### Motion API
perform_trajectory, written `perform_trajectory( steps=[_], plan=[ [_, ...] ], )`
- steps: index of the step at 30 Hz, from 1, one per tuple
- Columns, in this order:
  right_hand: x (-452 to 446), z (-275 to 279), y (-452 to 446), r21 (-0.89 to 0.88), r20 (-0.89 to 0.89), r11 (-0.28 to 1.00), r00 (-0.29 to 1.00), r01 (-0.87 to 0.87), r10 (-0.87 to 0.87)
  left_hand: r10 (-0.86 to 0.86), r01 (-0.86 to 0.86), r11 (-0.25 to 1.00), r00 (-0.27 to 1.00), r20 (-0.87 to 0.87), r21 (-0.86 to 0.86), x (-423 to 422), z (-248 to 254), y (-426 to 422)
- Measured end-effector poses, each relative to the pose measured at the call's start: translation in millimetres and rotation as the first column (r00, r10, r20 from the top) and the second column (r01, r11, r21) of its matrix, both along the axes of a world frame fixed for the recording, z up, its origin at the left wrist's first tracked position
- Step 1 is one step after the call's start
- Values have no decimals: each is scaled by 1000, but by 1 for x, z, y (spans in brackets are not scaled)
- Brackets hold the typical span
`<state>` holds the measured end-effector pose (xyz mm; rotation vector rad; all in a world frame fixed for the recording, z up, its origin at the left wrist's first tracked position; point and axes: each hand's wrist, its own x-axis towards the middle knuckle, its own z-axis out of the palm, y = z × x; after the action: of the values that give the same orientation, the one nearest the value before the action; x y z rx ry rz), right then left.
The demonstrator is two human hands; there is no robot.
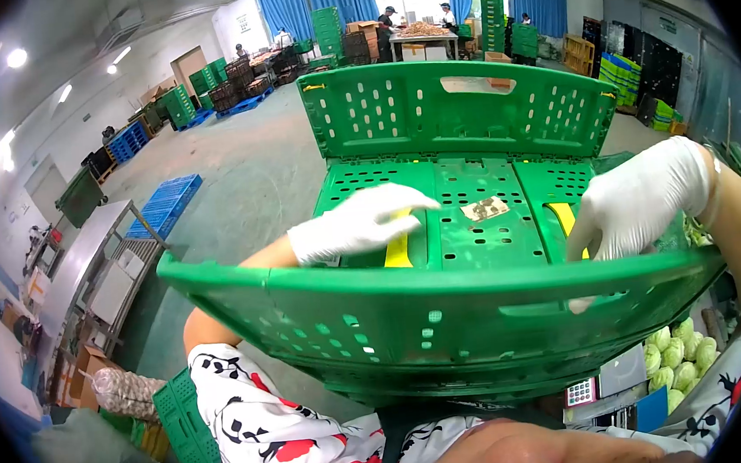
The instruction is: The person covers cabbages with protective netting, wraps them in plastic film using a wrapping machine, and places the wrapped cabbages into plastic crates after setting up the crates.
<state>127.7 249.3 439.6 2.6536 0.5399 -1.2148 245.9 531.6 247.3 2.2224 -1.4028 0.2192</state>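
Note:
A green folding crate [446, 312] stands in front of me, its near and far long walls raised and its side panels lying flat inside. Over the left part of the crate is my left hand [365, 220], white-gloved, with fingers apart and nothing held, near a yellow latch [398, 248]. My right hand [634, 202], also gloved, reaches down at the right side beside another yellow latch [563, 216]; its fingertips are partly hidden behind the near wall. A worn paper label [484, 209] lies on the flat panels between the hands.
A metal table [86, 263] and blue pallet [167, 206] are at left. Cabbages [680, 355] and a scale [621, 374] sit low at right. A netted sack [126, 393] lies lower left. People work at a far table [423, 37], near stacked crates [327, 33].

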Motion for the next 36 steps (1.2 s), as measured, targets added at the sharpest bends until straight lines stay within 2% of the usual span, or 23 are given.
perform_trajectory(
  steps=[3, 4, 5, 7, 10, 13, 14, 15, 17, 18, 19, 21, 23, 24, 25, 26, 27, 28, 30, 31, 32, 34, 36],
  plan=[
    [27, -8, -14, 118, -76, 993, 997, -4, 13, -275, 272, 961, 958, 84, 55, -6, -22, -32],
    [33, -10, -11, 137, 64, 990, 998, -29, 20, -313, 306, 949, 945, 95, 76, -5, -31, -38],
    [43, -14, -13, 152, 143, 984, 988, -88, 66, -340, 331, 939, 935, 101, 97, -4, -39, -43],
    [73, -32, -26, 41, 336, 949, 898, -314, 283, -368, 352, 926, 922, 120, 133, 2, -51, -46],
    [100, -48, -27, -126, 356, 912, 840, -390, 408, -377, 356, 923, 913, 155, 147, 11, -65, -45],
    [112, -70, -24, -102, 317, 869, 812, -484, 490, -389, 375, 921, 891, 236, 100, 28, -81, -40],
    [113, -83, -27, -65, 285, 857, 814, -510, 506, -393, 391, 918, 876, 280, 65, 36, -87, -38],
    [108, -88, -22, -28, 130, 891, 882, -453, 453, -395, 418, 908, 856, 334, 3, 41, -93, -37],
    [112, -113, -34, 11, -225, 943, 918, -333, 327, -385, 404, 915, 864, 325, 9, 34, -83, -40],
    [109, -124, -44, 70, -325, 948, 891, -311, 316, -303, 242, 922, 936, 177, 302, 6, -48, -49],
    [88, -120, -44, 117, -273, 935, 894, -335, 355, -174, 178, 956, 984, -37, 232, -27, -11, -46],
    [75, -132, -48, 97, -133, 897, 888, -431, 440, -192, 190, 979, 981, 21, 75, -32, 12, -42],
    [71, -143, -48, -125, -51, 839, 848, -530, 528, -104, 116, 977, 992, 76, -177, -28, 39, -21],
    [77, -152, -49, -194, -39, 783, 802, -591, 596, -107, 79, 925, 993, -55, -372, -26, 55, -8],
    [82, -159, -48, -261, -34, 719, 750, -644, 660, -117, -79, 865, 928, -353, -495, -30, 72, 15],
    [83, -164, -53, -241, 7, 684, 704, -688, 710, -66, 4, 798, 994, -82, -602, -15, 75, 33],
    [84, -162, -54, -249, 14, 664, 683, -705, 730, -180, 138, 723, 984, 8, -677, -8, 79, 58],
    [81, -156, -51, -257, 20, 644, 662, -721, 750, -435, 329, 600, 899, 48, -729, -1, 85, 80],
    [80, -133, -48, -312, -38, 633, 675, -708, 736, -39, 174, 666, 979, 199, -725, -6, 79, 110],
    [83, -123, -53, -266, 91, 789, 801, -553, 592, 22, 155, 686, 972, 233, -711, -14, 78, 107],
    [77, -103, -50, -243, 224, 879, 857, -411, 463, -26, 97, 759, 992, 120, -643, -11, 85, 118],
    [77, -64, -60, -113, 254, 961, 928, -253, 274, -64, 66, 702, 998, 30, -709, -12, 85, 116],
    [75, -50, -104, -189, 539, 881, 704, -435, 463, -31, 24, 682, 1000, 4, -731, -7, 80, 123]
  ],
)
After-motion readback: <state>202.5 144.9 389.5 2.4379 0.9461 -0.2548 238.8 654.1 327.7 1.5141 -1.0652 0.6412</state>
